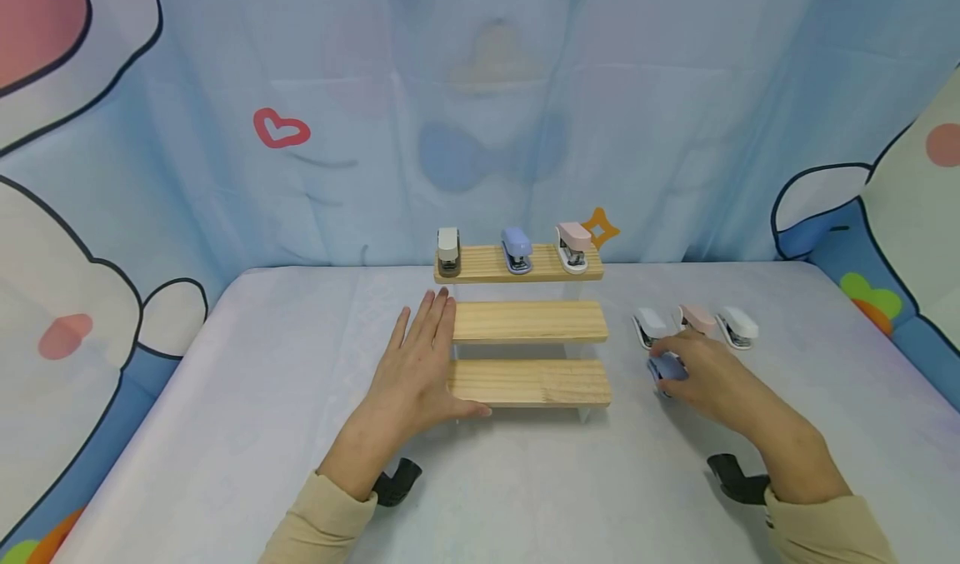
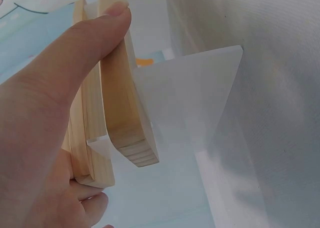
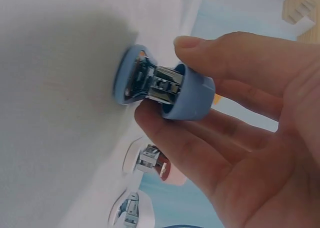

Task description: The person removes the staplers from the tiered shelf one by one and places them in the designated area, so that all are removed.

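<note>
My right hand point(image 1: 708, 376) holds a small blue stapler point(image 3: 192, 95) at the table, thumb on one side and fingers on the other. Just beyond it are a pale grey stapler point(image 1: 649, 326), a pink stapler point(image 1: 697, 318) and a white stapler point(image 1: 738, 327). Flat along the left end of a three-tier wooden rack point(image 1: 531, 382) lies my left hand point(image 1: 416, 372), fingers straight. Its thumb rests on the lowest board's front edge. The top board carries a cream stapler with a dark base point(image 1: 448, 252), a blue-violet stapler point(image 1: 517, 250) and a pink-and-white stapler point(image 1: 573, 247).
Clear plastic side supports point(image 2: 195, 88) hold up the rack's boards. A pale cloth point(image 1: 225, 431) covers the table. Behind it hangs a blue printed curtain point(image 1: 337, 206). A black strap piece shows at each wrist.
</note>
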A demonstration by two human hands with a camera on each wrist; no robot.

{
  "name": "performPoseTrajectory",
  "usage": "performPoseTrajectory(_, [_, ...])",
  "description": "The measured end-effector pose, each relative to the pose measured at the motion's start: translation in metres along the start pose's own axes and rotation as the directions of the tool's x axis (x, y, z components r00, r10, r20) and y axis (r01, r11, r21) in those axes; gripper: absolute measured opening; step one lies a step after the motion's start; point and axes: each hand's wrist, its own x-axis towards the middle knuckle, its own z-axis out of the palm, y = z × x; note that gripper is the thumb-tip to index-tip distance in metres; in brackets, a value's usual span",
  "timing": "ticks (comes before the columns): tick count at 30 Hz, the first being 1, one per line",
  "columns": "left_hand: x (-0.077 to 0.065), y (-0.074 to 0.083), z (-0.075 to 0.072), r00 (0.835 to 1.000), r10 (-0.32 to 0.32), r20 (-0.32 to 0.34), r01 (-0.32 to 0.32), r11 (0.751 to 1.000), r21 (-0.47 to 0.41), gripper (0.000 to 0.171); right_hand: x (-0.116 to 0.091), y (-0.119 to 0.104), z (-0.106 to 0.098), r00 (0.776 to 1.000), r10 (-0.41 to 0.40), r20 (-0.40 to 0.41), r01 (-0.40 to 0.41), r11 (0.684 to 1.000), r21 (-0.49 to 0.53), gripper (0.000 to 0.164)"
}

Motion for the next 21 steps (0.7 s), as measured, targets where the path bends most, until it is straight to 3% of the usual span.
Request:
performPoseTrajectory(12, [0.000,-0.001,0.000,1.000,0.007,-0.009,-0.007,1.000,0.004,0.144,-0.002,-0.001,-0.003,1.000,-0.005,0.008,0.005,1.000,-0.002,0.039])
performPoseTrajectory(21, [0.001,-0.001,0.000,1.000,0.006,-0.007,-0.006,1.000,-0.004,0.145,-0.001,-0.019,-0.014,0.984,-0.054,-0.170,0.059,0.998,0.022,0.030])
